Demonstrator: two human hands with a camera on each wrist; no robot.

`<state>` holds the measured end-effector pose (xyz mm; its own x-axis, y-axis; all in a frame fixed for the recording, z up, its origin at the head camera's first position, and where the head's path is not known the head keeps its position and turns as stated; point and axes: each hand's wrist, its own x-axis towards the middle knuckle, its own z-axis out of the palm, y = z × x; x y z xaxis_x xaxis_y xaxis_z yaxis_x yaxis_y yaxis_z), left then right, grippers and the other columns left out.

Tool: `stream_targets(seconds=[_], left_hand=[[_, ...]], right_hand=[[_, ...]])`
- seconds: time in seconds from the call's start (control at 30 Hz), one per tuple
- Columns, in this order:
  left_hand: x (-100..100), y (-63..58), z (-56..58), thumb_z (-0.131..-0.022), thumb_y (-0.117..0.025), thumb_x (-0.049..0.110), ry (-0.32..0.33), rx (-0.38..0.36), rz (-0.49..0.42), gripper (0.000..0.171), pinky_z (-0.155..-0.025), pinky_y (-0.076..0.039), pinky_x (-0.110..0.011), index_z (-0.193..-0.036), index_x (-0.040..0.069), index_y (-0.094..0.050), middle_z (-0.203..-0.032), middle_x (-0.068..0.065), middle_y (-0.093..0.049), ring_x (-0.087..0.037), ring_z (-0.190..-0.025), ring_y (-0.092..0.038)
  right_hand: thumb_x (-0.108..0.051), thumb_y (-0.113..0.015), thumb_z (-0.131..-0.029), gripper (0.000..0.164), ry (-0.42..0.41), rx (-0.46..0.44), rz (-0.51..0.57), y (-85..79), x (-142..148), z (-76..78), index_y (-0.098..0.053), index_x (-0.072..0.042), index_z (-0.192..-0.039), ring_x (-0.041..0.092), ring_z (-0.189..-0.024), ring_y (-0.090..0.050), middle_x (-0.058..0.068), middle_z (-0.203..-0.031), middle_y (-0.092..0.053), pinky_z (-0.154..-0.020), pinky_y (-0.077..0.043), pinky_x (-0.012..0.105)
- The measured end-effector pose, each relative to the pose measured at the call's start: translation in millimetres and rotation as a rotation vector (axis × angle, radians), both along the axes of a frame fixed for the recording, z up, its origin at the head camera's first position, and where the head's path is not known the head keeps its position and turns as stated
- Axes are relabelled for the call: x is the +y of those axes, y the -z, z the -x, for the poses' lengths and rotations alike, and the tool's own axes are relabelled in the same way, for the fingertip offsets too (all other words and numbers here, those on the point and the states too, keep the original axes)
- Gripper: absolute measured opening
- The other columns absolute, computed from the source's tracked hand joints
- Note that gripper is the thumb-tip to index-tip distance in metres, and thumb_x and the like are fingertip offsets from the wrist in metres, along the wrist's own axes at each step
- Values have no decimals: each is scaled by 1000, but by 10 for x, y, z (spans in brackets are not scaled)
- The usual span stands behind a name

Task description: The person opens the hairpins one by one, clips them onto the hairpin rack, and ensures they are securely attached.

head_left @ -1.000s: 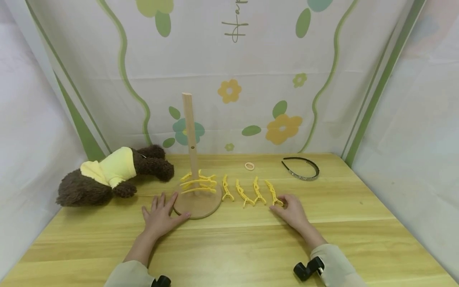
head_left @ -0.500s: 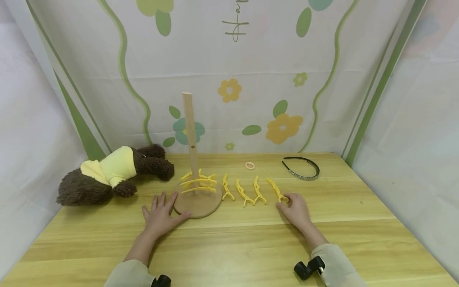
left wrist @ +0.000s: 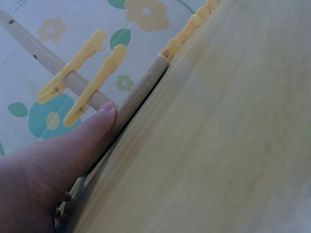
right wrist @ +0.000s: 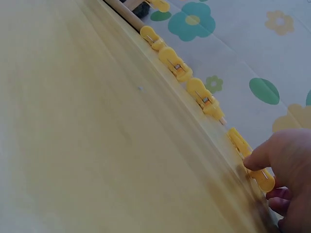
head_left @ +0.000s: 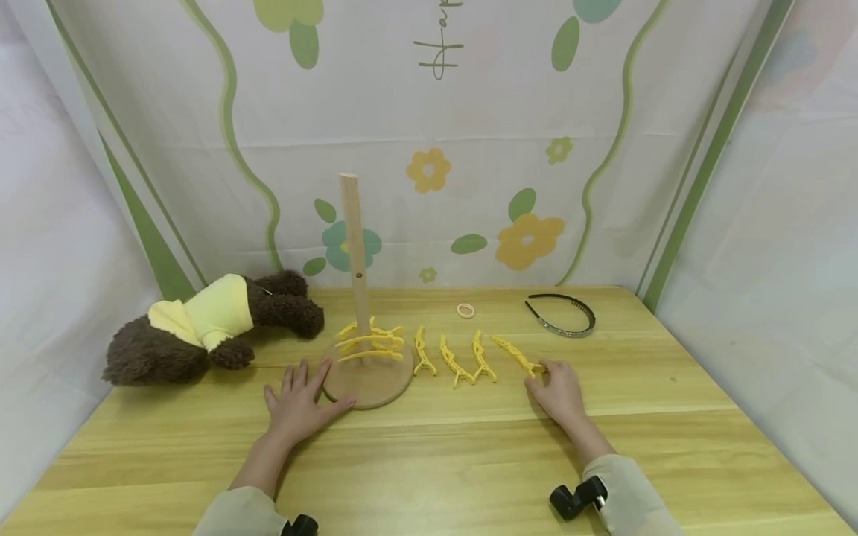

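Observation:
A wooden stand has an upright post (head_left: 355, 246) and a round base (head_left: 369, 391). Several yellow alligator hair clips (head_left: 370, 356) are fastened low on the post. My left hand (head_left: 296, 406) lies at the base's left side with fingers spread; its thumb (left wrist: 104, 119) presses on the rim. To the right, my right hand (head_left: 559, 393) pinches the handle end of a yellow hair clip (head_left: 515, 352) between thumb and fingers, close over the table. That clip slants, its tip pointing back left. The fingers' far side is hidden in the right wrist view, where the clip (right wrist: 238, 141) shows beside the thumb.
Three more yellow clips (head_left: 457, 362) lie in a row between the stand and my right hand. Behind them are a small ring (head_left: 465, 310) and a black headband (head_left: 570, 333). A brown plush toy (head_left: 217, 313) in yellow lies at the left. A patterned cloth backs the table.
My right hand has shifted right, carrying the clip's handle end with it, so the clip now slants more. The left hand and stand stay in place.

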<state>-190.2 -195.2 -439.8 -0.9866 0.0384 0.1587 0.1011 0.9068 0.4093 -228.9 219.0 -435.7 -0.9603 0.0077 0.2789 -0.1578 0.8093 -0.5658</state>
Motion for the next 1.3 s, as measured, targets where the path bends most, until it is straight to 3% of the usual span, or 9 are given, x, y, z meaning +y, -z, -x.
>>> stream_targets(seconds=[0.5, 0.87, 1.13, 1.3], left_hand=[[-6, 22, 20, -68, -47, 70, 4, -4, -9, 91, -81, 8, -68, -137, 14, -27, -136, -28, -15, -46, -122, -4], [-13, 19, 14, -69, -47, 69, 0, -10, -5, 90, -81, 8, -68, -137, 14, -26, -136, -28, -14, -46, -122, -4], [-16, 19, 15, -68, -47, 70, 0, -11, -8, 91, -81, 8, -68, -137, 14, -26, -136, -28, -14, -46, -122, -3], [-18, 18, 11, -68, -47, 70, -2, -10, -6, 91, -81, 8, -68, -137, 14, -26, -136, -28, -14, -46, -122, -4]], right_hand=[[-25, -66, -76, 56, -26, -4, 23, 35, 88, 45, -48, 12, -113, 40, -100, -39, 27, -107, -46, -84, -31, 50], [-24, -67, -76, 45, -16, 42, -13, 68, 88, 73, -55, 9, -104, 36, -90, -43, 22, -97, -48, -74, -35, 46], [-32, -68, -73, 55, -8, 20, -25, 58, 78, 73, -54, 8, -108, 38, -94, -41, 24, -102, -46, -77, -34, 48], [-29, -68, -74, 50, -7, 33, -35, 68, 80, 79, -55, 8, -105, 36, -93, -41, 23, -99, -46, -76, -34, 46]])
